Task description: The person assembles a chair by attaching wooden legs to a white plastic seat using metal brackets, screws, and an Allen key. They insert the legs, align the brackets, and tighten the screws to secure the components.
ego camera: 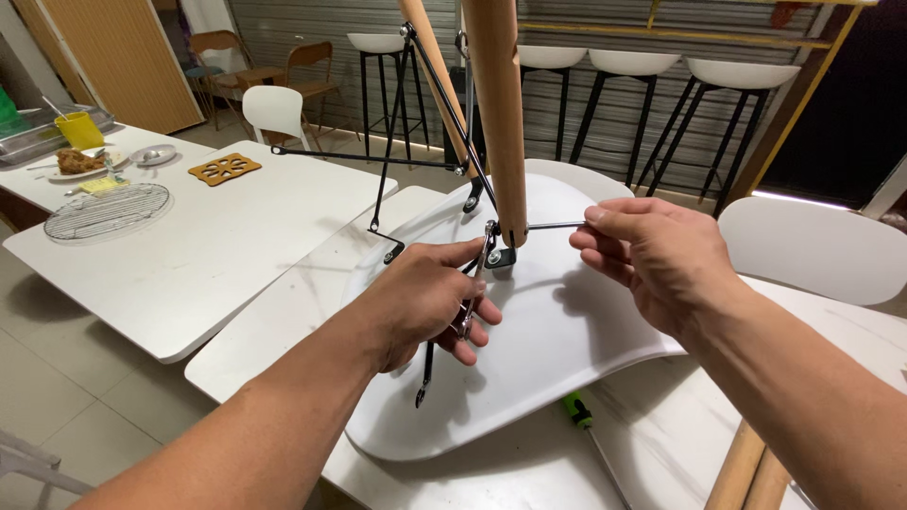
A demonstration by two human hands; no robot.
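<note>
Upturned white seat lies on the worktop so its bracket faces up at the wooden leg: left hand, fingers closed on a spanner, braces there; right hand pinches a hex key entering the bracket

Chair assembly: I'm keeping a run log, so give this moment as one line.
left hand: grips wrench | right hand: holds hex key at leg bracket | chair seat: upside down on table

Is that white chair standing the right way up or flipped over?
Flipped over. The white chair seat lies on the table with its wooden leg pointing up, while both hands work at the leg's base.
</note>
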